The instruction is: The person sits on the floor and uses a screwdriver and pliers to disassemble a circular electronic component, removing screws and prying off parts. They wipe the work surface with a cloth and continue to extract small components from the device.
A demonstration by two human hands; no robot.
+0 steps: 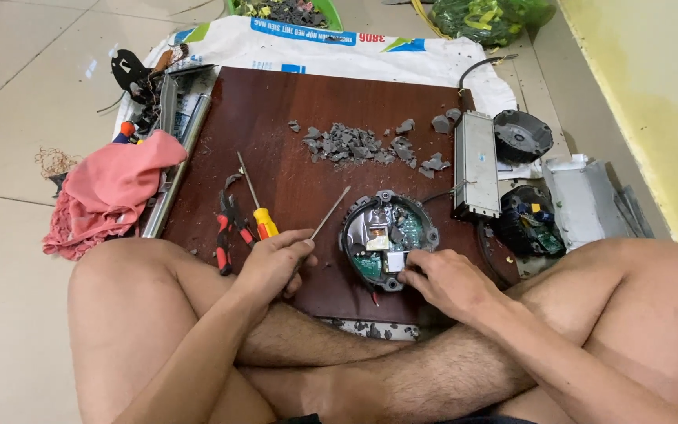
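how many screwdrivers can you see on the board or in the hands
2. One yellow-and-red-handled screwdriver lies on the dark wooden board beside the pliers; a thin metal-shafted one is in the left hand. Others may be hidden.

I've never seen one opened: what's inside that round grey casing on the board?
Inside the round grey metal casing sits a green circuit board with a coppery coil and white blocks. The right hand covers its lower right edge; anything beneath the board is hidden.

Landmark = round housing (390,239), on board (292,118) near its front edge. Right hand (449,281) at its front-right rim; left hand (276,263) w/ thin rod (329,213) to its left. Screwdriver (256,206), pliers (225,232) further left. Rubble pile (351,144) behind it. Long box (476,163) right-rear.
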